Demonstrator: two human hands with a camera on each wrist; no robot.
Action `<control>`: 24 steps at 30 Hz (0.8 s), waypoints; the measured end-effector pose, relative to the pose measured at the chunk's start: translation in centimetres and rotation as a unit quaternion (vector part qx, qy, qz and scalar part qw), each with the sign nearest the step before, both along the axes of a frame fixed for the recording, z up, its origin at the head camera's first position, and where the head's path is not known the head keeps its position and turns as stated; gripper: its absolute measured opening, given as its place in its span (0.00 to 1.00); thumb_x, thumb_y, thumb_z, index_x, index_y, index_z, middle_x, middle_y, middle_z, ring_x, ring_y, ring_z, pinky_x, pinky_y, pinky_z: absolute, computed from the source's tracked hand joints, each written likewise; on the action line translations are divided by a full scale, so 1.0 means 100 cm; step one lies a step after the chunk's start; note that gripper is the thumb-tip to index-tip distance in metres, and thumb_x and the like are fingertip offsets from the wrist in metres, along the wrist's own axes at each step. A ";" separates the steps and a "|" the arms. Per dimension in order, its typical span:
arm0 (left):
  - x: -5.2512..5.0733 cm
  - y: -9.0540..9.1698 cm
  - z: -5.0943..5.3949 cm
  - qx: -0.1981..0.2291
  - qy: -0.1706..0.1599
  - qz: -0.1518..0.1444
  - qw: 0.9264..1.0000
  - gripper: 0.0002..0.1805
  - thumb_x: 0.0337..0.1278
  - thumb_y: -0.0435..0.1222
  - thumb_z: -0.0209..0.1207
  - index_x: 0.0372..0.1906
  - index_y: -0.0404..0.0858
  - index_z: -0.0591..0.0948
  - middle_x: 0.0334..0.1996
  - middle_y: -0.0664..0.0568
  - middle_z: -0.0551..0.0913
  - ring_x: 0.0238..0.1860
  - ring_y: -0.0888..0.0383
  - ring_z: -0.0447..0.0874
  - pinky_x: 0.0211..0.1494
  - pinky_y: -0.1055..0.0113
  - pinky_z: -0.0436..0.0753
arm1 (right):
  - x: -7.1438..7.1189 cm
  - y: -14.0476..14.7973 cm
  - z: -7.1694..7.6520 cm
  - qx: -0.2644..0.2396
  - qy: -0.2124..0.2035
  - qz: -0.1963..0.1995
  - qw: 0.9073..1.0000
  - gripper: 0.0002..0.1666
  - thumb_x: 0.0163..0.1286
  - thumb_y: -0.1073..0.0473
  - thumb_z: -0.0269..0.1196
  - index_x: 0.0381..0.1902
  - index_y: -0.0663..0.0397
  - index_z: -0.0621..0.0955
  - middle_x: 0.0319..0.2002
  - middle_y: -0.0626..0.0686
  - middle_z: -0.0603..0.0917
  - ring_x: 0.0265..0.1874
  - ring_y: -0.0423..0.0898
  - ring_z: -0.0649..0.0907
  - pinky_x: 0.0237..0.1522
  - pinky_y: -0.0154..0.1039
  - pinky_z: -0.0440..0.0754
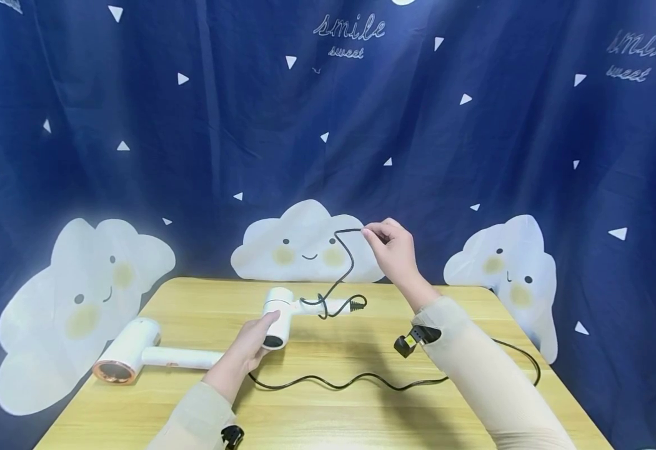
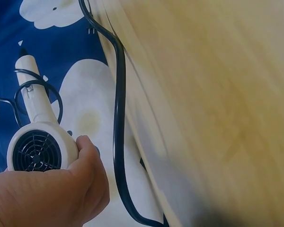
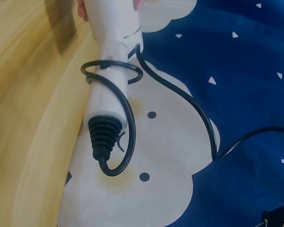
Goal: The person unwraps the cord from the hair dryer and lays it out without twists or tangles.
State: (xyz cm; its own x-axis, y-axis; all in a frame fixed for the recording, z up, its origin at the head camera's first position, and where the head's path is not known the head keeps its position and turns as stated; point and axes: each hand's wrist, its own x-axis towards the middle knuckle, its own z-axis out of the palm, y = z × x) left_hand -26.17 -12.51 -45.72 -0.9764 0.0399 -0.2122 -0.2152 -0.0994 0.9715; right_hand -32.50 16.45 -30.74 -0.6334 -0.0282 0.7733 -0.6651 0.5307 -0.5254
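Note:
A white hair dryer (image 1: 279, 301) is held above the table. My left hand (image 1: 253, 345) grips it round its head, with the thumb beside the black rear grille (image 2: 37, 151) in the left wrist view. A black cord (image 3: 199, 111) loops loosely round the handle (image 3: 104, 101) from the ribbed sleeve (image 3: 105, 135) at the handle's end. Raised at the right, my right hand (image 1: 393, 248) pinches this cord, and a bent length of it runs between hand and handle. What lies beyond the pinching fingers is hidden.
A second white hair dryer (image 1: 182, 357) with a copper-coloured rim lies at the table's left, its handle end behind my left hand. Another black cord (image 1: 339, 386) snakes rightward across the wooden table (image 1: 305, 431). A blue cloud-printed curtain (image 1: 328, 175) hangs behind.

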 end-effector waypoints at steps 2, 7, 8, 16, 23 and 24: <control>0.000 0.000 0.000 0.000 0.001 -0.006 1.000 0.38 0.68 0.51 0.57 0.63 0.19 0.67 0.45 0.42 0.80 0.40 0.56 0.81 0.46 0.66 0.84 | -0.003 -0.001 -0.001 -0.001 -0.002 -0.010 1.000 0.06 0.69 0.61 0.67 0.36 0.58 0.89 0.27 0.51 0.77 0.26 0.44 0.73 0.29 0.34 0.70; 0.000 0.000 -0.001 -0.003 -0.001 -0.011 1.000 0.37 0.69 0.52 0.56 0.63 0.21 0.68 0.45 0.43 0.80 0.39 0.57 0.81 0.46 0.67 0.84 | -0.012 -0.001 -0.003 -0.007 0.004 -0.030 1.000 0.08 0.70 0.60 0.67 0.36 0.59 0.89 0.27 0.51 0.78 0.26 0.44 0.74 0.30 0.34 0.71; 0.000 0.000 -0.001 -0.003 -0.002 -0.010 1.000 0.37 0.69 0.52 0.56 0.62 0.21 0.69 0.44 0.44 0.80 0.39 0.57 0.81 0.46 0.67 0.84 | -0.013 0.000 -0.003 -0.009 0.004 -0.035 0.999 0.08 0.70 0.60 0.66 0.37 0.59 0.89 0.27 0.52 0.78 0.26 0.44 0.75 0.30 0.35 0.72; -0.001 0.000 0.001 -0.007 -0.003 -0.012 1.000 0.35 0.68 0.51 0.57 0.61 0.22 0.70 0.42 0.45 0.81 0.37 0.58 0.81 0.44 0.68 0.84 | -0.022 0.005 -0.009 -0.036 -0.009 -0.068 0.997 0.10 0.71 0.58 0.66 0.38 0.60 0.88 0.31 0.55 0.81 0.30 0.48 0.77 0.34 0.38 0.74; -0.003 0.000 0.001 0.001 -0.002 -0.010 1.000 0.34 0.69 0.50 0.56 0.61 0.22 0.70 0.43 0.45 0.81 0.38 0.57 0.82 0.45 0.68 0.84 | -0.033 0.012 -0.026 -0.039 -0.043 -0.092 0.994 0.09 0.70 0.59 0.67 0.37 0.60 0.88 0.31 0.54 0.82 0.30 0.48 0.78 0.34 0.39 0.75; -0.003 0.000 0.002 0.001 -0.001 -0.011 1.000 0.34 0.69 0.50 0.56 0.61 0.22 0.70 0.43 0.45 0.81 0.38 0.58 0.82 0.45 0.68 0.84 | -0.034 0.013 -0.029 -0.039 -0.046 -0.094 0.994 0.09 0.70 0.59 0.67 0.37 0.60 0.88 0.31 0.54 0.82 0.30 0.48 0.78 0.34 0.39 0.75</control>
